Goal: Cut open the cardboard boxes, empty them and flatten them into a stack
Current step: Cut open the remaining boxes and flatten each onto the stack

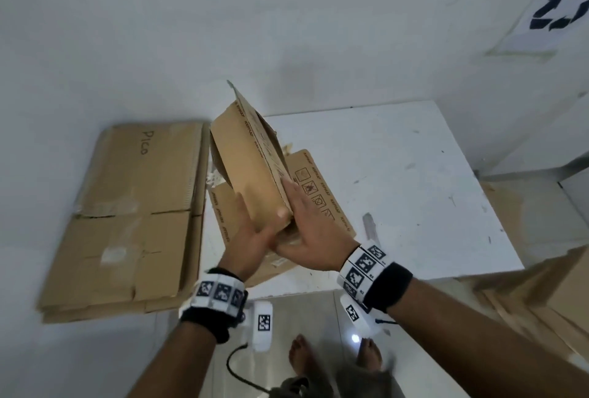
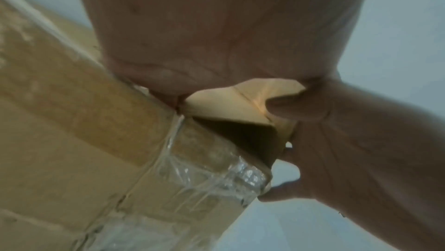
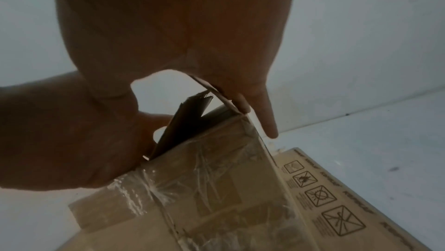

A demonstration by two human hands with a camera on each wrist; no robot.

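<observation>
Two hands are being kept on one small cardboard box, which is being held tilted above the white tabletop. The left hand is being pressed against its near face from below; the right hand is being wrapped round its lower right edge, fingers clamped on the board. Plain brown corrugated board, matt, creased; one flap is standing up at the far end.

Another flattened box, printed with square handling symbols, is lying on the tabletop beneath. A stack of flattened cardboard, marked "Pico", is lying to the left, with dull tape strips across it.

The left wrist view is showing glossy, wrinkled clear tape over the box's corner, and the left thumb curled against a pale flap. The right wrist view is showing a torn, dark inner flap and the symbols close up.
</observation>
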